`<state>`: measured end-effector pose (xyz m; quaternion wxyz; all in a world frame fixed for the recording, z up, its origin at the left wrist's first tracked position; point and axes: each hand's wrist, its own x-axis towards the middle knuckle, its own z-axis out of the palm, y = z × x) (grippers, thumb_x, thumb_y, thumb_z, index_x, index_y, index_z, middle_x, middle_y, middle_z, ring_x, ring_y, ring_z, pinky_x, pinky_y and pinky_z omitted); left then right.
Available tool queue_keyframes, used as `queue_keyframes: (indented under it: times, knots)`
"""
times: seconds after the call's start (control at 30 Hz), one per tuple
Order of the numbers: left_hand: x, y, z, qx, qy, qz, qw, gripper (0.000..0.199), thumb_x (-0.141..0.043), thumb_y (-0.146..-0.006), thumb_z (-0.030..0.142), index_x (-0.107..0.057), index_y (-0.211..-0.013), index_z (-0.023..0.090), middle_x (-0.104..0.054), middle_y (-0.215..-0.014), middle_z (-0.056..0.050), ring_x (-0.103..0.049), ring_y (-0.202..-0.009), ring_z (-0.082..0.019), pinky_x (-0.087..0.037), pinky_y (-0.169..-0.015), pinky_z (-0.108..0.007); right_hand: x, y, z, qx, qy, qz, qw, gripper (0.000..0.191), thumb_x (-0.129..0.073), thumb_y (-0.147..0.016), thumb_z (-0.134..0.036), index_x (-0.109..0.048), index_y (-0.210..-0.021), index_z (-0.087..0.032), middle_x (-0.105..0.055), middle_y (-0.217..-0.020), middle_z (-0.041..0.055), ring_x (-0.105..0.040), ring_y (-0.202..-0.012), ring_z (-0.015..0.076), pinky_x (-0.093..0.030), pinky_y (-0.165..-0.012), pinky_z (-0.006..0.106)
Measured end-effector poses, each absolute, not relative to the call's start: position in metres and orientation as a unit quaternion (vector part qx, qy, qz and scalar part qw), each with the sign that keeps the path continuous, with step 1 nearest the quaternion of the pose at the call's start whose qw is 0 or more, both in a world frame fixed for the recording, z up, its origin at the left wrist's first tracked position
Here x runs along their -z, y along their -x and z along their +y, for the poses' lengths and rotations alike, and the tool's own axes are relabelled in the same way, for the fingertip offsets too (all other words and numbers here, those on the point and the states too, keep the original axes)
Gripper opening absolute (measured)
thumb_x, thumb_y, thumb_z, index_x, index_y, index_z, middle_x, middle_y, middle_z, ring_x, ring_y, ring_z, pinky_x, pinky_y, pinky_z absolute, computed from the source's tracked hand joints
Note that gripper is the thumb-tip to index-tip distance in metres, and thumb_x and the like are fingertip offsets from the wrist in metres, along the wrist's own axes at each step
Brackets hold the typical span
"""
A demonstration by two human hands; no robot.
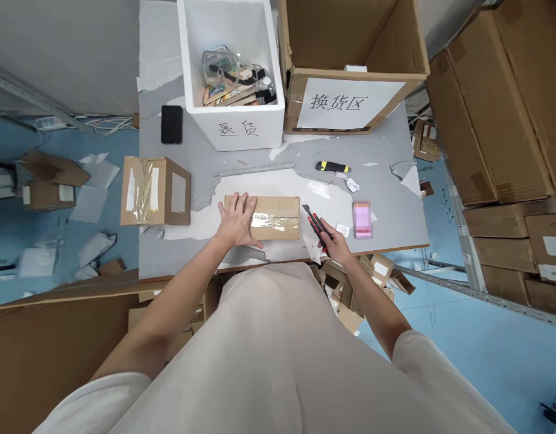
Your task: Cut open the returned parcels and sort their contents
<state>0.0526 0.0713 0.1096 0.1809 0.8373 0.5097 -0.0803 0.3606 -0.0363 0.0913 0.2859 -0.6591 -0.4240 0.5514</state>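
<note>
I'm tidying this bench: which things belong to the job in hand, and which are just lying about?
In hand:
- narrow cardboard box, under the left hand
- red-and-black cutter, in the right hand

Apparently lying about:
- yellow-and-black cutter
- black flat object
- pink rectangular item
- crumpled paper

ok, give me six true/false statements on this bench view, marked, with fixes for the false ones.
1. The right hand holds a red-and-black cutter. True.
2. The left hand is on a long carton. True.
3. The long carton stands inside the white bin. False: it lies on the table.
4. A yellow-and-black tool lies on the table. True.
5. The open carton stands left of the white bin. False: the open carton is on its right.
6. The left hand is clenched. False: its fingers are spread.
</note>
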Motion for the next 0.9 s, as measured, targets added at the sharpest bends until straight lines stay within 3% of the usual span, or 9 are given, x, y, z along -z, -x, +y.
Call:
queue_keyframes:
  times: [0.23, 0.5, 0.73, 0.9]
  knots:
    - [-0.11, -0.051, 0.073, 0.066, -0.837, 0.509, 0.19, 0.144, -0.077, -0.038, 0.071, -0.01, -0.151, 0.015, -0.015, -0.154, -0.026, -0.008, -0.14, -0.051, -0.014, -0.104, -0.071, -0.086, -0.361, -0.043, -0.582, 0.638, -0.408, 0.295, 0.077, -0.05, -0.086, -0.057, -0.029, -0.149, -0.018, -0.059, -0.063, -0.002, -0.052, -0.052, 0.0112, -0.046, -0.047, 0.024]
    - [-0.112, -0.052, 0.074, 0.08, -0.835, 0.509, 0.192, 0.141, -0.075, -0.041, 0.073, -0.01, -0.152, 0.015, -0.013, -0.154, -0.026, -0.006, -0.139, -0.053, -0.025, -0.101, -0.065, -0.093, -0.354, -0.041, -0.58, 0.638, -0.435, 0.261, 0.069, -0.047, -0.088, -0.052, -0.035, -0.147, -0.018, -0.058, -0.064, -0.0013, -0.05, -0.052, 0.0105, -0.046, -0.048, 0.023]
    - [-0.113, -0.051, 0.069, 0.069, -0.828, 0.52, 0.198, 0.132, -0.075, -0.048, 0.065, -0.01, -0.152, 0.017, -0.014, -0.154, -0.023, -0.009, -0.139, -0.051, -0.034, -0.095, -0.062, -0.099, -0.373, -0.031, -0.595, 0.606, -0.485, 0.21, 0.06, -0.048, -0.089, -0.048, -0.041, -0.145, -0.025, -0.068, -0.093, 0.0045, -0.049, -0.054, 0.0103, -0.047, -0.047, 0.025]
    - [-0.112, -0.05, 0.066, 0.063, -0.83, 0.517, 0.2, 0.13, -0.074, -0.048, 0.065, -0.012, -0.152, 0.016, -0.015, -0.154, -0.023, -0.01, -0.138, -0.051, -0.035, -0.095, -0.063, -0.1, -0.381, -0.02, -0.615, 0.569, -0.513, 0.186, 0.058, -0.05, -0.088, -0.048, -0.044, -0.143, -0.028, -0.065, -0.118, 0.0056, -0.049, -0.053, 0.0085, -0.048, -0.047, 0.025]
